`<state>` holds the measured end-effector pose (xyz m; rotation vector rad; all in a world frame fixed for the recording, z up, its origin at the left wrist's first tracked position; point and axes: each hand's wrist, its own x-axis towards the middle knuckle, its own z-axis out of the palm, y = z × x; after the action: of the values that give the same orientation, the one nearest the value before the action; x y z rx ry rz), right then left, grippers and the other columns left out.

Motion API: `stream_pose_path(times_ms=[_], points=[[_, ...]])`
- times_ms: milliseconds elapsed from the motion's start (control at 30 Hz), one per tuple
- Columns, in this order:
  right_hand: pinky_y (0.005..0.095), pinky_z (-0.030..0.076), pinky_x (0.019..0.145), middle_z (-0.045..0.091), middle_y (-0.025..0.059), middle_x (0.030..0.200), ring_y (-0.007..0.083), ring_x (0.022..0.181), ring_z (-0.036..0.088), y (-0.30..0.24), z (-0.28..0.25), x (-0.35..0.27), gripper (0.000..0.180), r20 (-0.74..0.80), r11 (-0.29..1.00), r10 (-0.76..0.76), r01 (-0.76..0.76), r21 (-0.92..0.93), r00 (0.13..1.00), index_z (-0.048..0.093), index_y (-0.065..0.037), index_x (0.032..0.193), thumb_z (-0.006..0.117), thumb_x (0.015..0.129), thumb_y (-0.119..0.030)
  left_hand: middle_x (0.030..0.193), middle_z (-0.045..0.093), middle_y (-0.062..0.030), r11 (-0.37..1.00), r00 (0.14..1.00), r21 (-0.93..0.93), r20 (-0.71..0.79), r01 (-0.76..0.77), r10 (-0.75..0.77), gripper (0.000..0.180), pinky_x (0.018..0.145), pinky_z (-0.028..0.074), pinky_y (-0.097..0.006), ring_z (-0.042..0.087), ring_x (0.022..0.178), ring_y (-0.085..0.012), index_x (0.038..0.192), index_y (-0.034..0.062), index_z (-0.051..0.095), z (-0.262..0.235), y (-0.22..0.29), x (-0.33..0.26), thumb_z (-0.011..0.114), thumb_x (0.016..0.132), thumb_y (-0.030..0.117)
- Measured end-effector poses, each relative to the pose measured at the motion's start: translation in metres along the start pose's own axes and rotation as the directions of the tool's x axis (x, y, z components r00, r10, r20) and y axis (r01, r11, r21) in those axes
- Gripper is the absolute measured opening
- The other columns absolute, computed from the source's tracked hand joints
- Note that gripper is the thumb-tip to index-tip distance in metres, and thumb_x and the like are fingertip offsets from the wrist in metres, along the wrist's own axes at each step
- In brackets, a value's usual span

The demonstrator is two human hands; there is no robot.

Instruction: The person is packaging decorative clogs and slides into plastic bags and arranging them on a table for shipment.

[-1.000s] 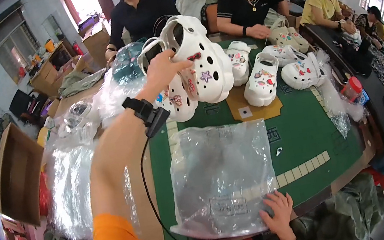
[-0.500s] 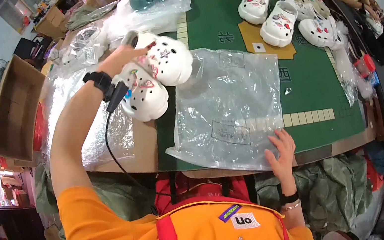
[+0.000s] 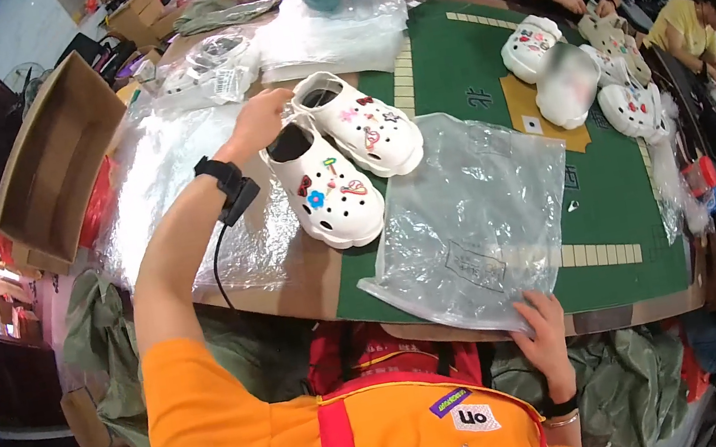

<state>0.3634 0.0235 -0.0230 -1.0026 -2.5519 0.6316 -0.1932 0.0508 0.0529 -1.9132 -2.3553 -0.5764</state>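
I'm standing close by, and I can see the left hand [image 3: 262, 117] with its fingers curled round the heel end of a pair of white shoes [image 3: 339, 176]. So that hand is full. The shoes are just to the right of it, side by side, with their toes pointing away from it. I can't tell if they rest all their weight on the table.

The right hand [image 3: 545, 339] is at the near corner of a clear plastic bag [image 3: 468, 206]. Its thumb is apart from the fingers, but I can't tell if it is pinching the plastic. The bag lies flat in front of that hand, on the green table top [image 3: 439, 84].

Little charms [image 3: 317, 199] are already on both shoes. The shoes are not in the bag: they are next to it, and their toes come right up to its side. I see nothing inside the bag. More white shoes [image 3: 635, 109] sit far beyond the right hand.

One second ago, the left hand had the shoes up high over the table, past the bag. Now they are much lower and beside it. The right hand has stayed at the same corner, and the bag is still flat.
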Motion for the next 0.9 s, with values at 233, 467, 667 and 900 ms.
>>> stream_pose_path(times_ms=[233,467,667,900], points=[[0.0397,0.036,0.093,0.042,0.0160,0.127,0.0357,0.116,0.041,-0.002,-0.010,-0.004,0.048,-0.230,0.958,0.259,-0.280,-0.061,0.938,0.054,-0.006,0.110,0.062,0.063,0.001,0.126,0.044,-0.0111,0.982,0.953,0.092,0.271,-0.164,0.134,0.061,0.094,0.028,-0.048,0.034,0.120,-0.0312,0.126,0.0093,0.041,0.027,0.011,0.011,0.051,0.066,0.002],[0.0395,0.037,0.093,0.033,0.0175,0.133,0.0364,0.119,0.038,-0.018,-0.015,-0.002,0.060,-0.163,0.941,0.339,-0.337,0.037,0.927,0.047,-0.004,0.119,0.069,0.064,-0.005,0.088,0.056,-0.0126,0.959,0.954,0.141,0.210,-0.247,0.214,0.024,0.081,0.033,-0.047,0.051,0.094,-0.0319,0.088,0.0037,0.047,0.035,0.016,0.008,0.046,0.065,-0.003],[0.0381,0.036,0.094,0.045,0.0180,0.124,0.0335,0.114,0.044,-0.009,-0.015,-0.007,0.055,-0.048,0.956,0.261,-0.252,0.148,0.964,0.052,-0.004,0.115,0.073,0.066,-0.017,0.090,0.055,-0.0194,0.949,0.918,0.007,0.254,-0.316,0.304,0.027,0.079,0.037,-0.046,0.050,0.091,-0.0373,0.092,0.0004,0.047,0.028,0.015,-0.005,0.044,0.066,-0.004],[0.0380,0.043,0.082,0.057,0.0137,0.108,0.0313,0.097,0.054,-0.007,-0.009,-0.005,0.027,-0.139,0.987,0.154,-0.145,0.074,0.978,0.061,-0.005,0.098,0.065,0.075,-0.017,0.076,0.055,-0.0216,0.953,0.957,-0.166,0.096,-0.254,0.272,0.020,0.076,0.037,-0.046,0.051,0.083,-0.0414,0.085,0.0010,0.048,0.041,0.003,-0.005,0.047,0.066,-0.003]])
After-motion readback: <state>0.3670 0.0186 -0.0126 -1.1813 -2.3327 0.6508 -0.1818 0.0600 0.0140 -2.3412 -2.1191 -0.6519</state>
